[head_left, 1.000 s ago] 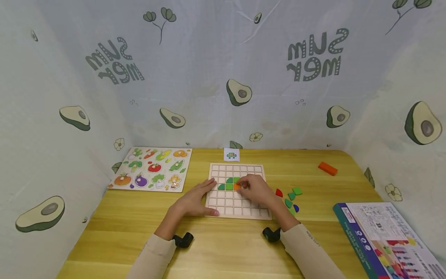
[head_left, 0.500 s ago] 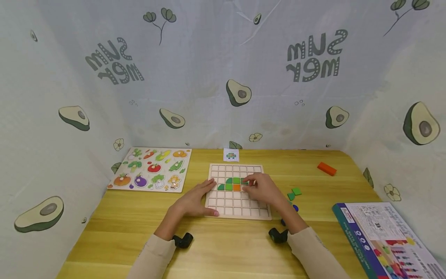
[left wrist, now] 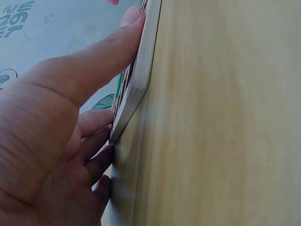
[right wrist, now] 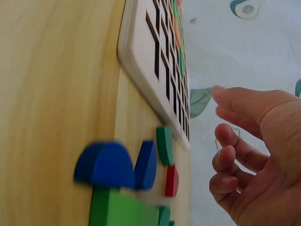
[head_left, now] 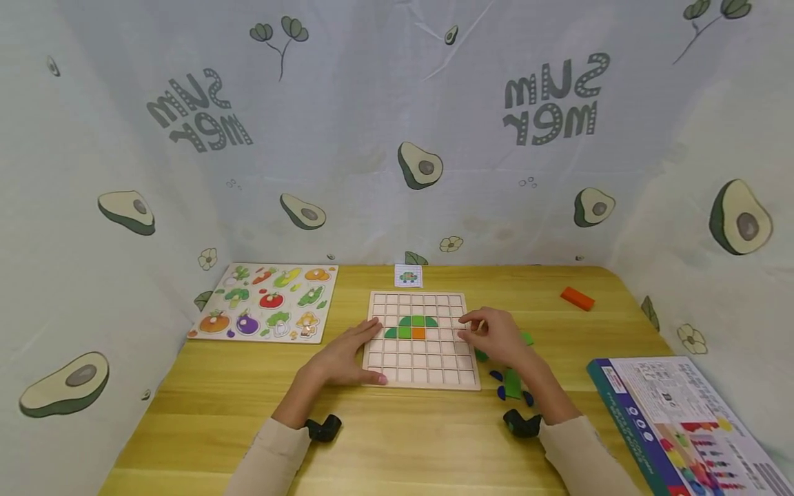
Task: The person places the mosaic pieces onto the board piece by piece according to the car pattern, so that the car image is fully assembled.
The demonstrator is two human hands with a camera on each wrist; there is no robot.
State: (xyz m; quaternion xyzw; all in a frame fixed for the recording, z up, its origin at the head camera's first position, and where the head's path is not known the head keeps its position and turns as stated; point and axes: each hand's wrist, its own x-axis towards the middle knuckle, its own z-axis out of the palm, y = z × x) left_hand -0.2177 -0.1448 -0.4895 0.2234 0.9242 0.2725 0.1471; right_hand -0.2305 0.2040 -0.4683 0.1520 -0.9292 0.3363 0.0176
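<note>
My left hand [head_left: 347, 357] rests at the left side of a wooden grid board [head_left: 443, 362]. In the left wrist view its thumb [left wrist: 123, 42] presses on the board's near edge, the fingers stretched along the side. On the grid sit green squares [head_left: 404, 333], green rounded pieces [head_left: 431, 322] and one orange square [head_left: 418, 333]. Above the board's right edge hovers my right hand [head_left: 496, 337], thumb and forefinger apart in the head view, with nothing visible between them. Beside it lie loose blue half-round pieces [right wrist: 110, 165], a light green piece [head_left: 512, 384] and a red piece [right wrist: 172, 181].
A small pattern card [head_left: 408, 276] lies behind the board. To the left is a vegetable peg puzzle [head_left: 322, 310]. An orange block [head_left: 577, 298] lies at the back right, and a printed box [head_left: 651, 386] at the right front. A printed curtain surrounds the table.
The right hand has drawn back rightward from the middle of the grid. A green rounded piece now shows right of the upper green square. The left hand stays in place.
</note>
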